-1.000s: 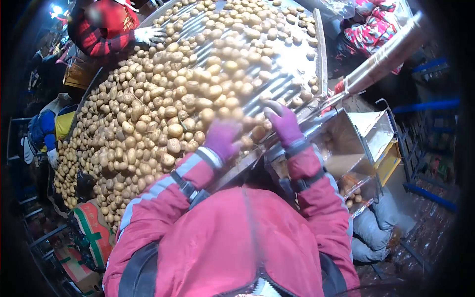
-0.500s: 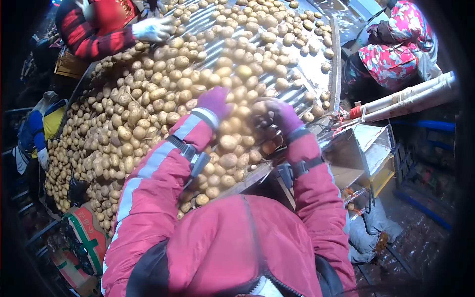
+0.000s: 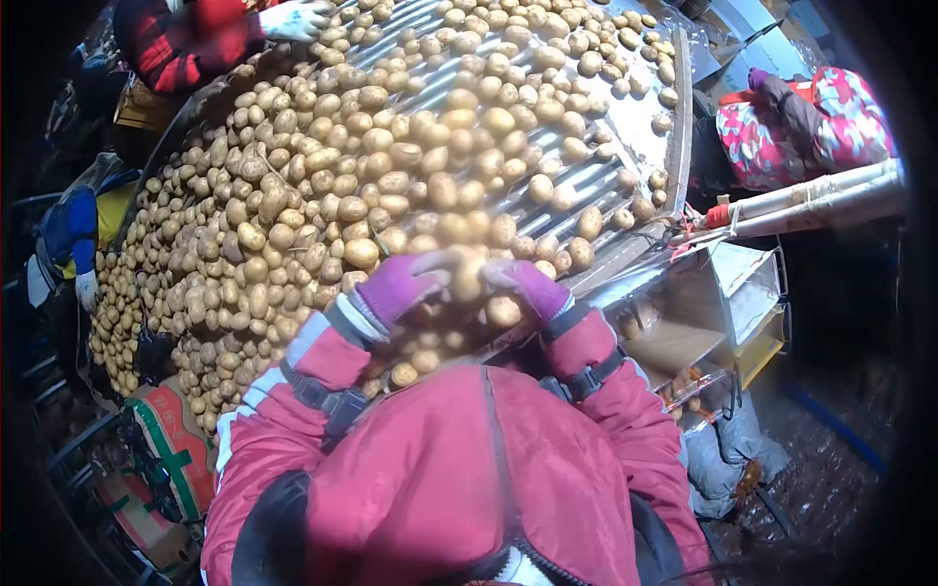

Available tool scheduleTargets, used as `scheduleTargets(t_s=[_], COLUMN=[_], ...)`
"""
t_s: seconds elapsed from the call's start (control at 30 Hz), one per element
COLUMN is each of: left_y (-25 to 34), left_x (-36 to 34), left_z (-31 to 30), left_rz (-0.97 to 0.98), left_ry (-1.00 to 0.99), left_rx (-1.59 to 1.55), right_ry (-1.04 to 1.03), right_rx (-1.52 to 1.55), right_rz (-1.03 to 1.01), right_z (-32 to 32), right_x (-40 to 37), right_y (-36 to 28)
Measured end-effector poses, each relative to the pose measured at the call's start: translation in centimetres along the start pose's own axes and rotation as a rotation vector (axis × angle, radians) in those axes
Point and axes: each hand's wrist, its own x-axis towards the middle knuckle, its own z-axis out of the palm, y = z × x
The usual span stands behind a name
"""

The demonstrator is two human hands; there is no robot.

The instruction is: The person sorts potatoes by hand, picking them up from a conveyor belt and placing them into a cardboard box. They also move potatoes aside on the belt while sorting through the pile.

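Observation:
Many potatoes (image 3: 283,205) cover a large sorting table with metal rollers (image 3: 422,86). My left hand (image 3: 405,283), in a purple glove, reaches in from the left near the table's front edge, its fingers curved against a blurred potato (image 3: 468,277). My right hand (image 3: 528,285), gloved too, faces it from the right with its fingertips at the same potato. Another potato (image 3: 504,311) lies just below, between the hands. Both hands are bent inward close to my chest.
A co-worker's gloved hand (image 3: 293,20) is at the upper left, and another's (image 3: 87,290) at the far left. At the right are a person in a patterned jacket (image 3: 762,146), wrapped poles (image 3: 811,203) and a box-like chute (image 3: 684,303). Cartons (image 3: 168,449) stand lower left.
Both my hands have come back towards my chest and closer together, now meeting at a potato. The co-worker's hand at the upper left has moved up, and the person at the right has shifted.

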Motion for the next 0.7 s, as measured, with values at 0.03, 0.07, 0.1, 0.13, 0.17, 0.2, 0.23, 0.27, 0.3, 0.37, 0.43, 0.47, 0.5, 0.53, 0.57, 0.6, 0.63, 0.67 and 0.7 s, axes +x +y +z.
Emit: scheduleTargets(t_s=[0.03,0.07,0.1,0.13,0.17,0.2,0.23,0.27,0.3,0.37,0.43,0.47,0.5,0.53,0.57,0.6,0.63,0.67,0.7], left_y=[-2.1,-2.3,-2.4,-2.5,-2.4,-2.2,-2.4,-3.2,-3.9,-2.4,-4.0,-9.2,-7.1,-6.7,-6.2,-5.0,-3.7,1.3,3.7], left_x=[1.1,2.1,3.2,4.3,6.1,8.0,9.8,12.0,14.1,16.2,18.6,22.5,19.9,19.0,18.1,17.0,15.7,11.4,9.0], left_z=[-1.1,-1.9,-2.7,-3.5,-4.3,-5.0,-4.8,-4.2,-3.4,-0.8,-1.3,-4.7,-4.8,-6.0,-7.3,-6.4,-5.5,-2.0,0.1], left_rz=[0.251,0.249,0.243,0.233,0.205,0.178,0.194,0.216,0.201,0.096,0.086,0.246,0.333,0.47,0.622,0.596,0.582,0.242,0.214], left_ry=[0.117,0.222,0.329,0.433,0.437,0.44,0.509,0.576,0.597,0.655,0.669,0.603,0.567,0.504,0.46,0.42,0.395,0.242,0.137], left_rx=[0.168,0.195,0.22,0.243,0.354,0.465,0.612,0.759,0.827,0.941,0.929,0.993,0.738,0.94,1.133,0.822,0.505,-0.173,-0.154], right_ry=[-0.026,-0.051,-0.043,-0.033,0.0,0.033,0.084,0.103,0.122,0.1,0.043,0.082,0.123,0.165,0.15,0.139,0.128,0.13,0.141], right_rx=[0.085,0.169,0.116,0.061,0.096,0.13,0.179,0.2,0.221,0.225,0.245,0.201,0.157,0.115,0.205,-0.018,-0.249,-0.104,0.05], right_rz=[0.005,0.013,0.05,0.084,0.051,0.017,-0.012,-0.024,-0.037,-0.058,-0.115,-0.123,-0.133,-0.146,-0.227,-0.401,-0.562,-0.488,-0.419], right_z=[0.8,1.6,0.9,0.5,1.4,2.2,2.3,2.2,2.0,0.5,0.6,-0.1,-1.2,-1.9,-1.8,-2.8,-4.4,-4.6,-4.8], right_x=[-1.3,-2.5,-2.8,-3.1,-4.0,-4.9,-5.5,-6.3,-7.1,-8.4,-10.6,-11.5,-12.4,-13.5,-15.0,-16.0,-16.5,-17.7,-18.8], right_y=[-0.3,-0.5,0.3,0.8,0.3,-0.3,0.0,0.0,0.0,0.5,-0.4,0.2,1.2,1.8,1.8,2.7,4.0,4.5,5.0])
